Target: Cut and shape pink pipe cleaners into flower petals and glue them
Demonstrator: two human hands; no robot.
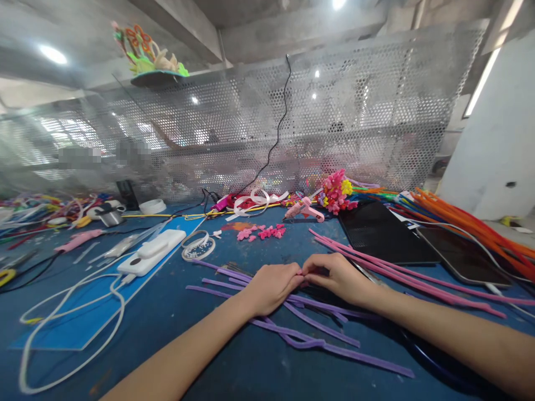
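My left hand (273,287) and my right hand (336,275) meet fingertip to fingertip above the blue table. Both are closed in a pinch. A speck of pink shows where the fingertips touch, but what they hold is too small and hidden to name. Purple pipe cleaners (301,334) lie loose beneath and in front of the hands. To the right, several long pink pipe cleaners (388,267) stretch past my right wrist. Beyond the hands sits a small pile of pink curled pieces (271,231).
A pink glue gun (304,210) lies near a bunch of pink and yellow flowers (336,192). At right are a black tablet (384,234), a phone (462,256) and orange pipe cleaners (476,223). A white power strip (152,252), its looping cable and a tape roll (198,247) occupy the left.
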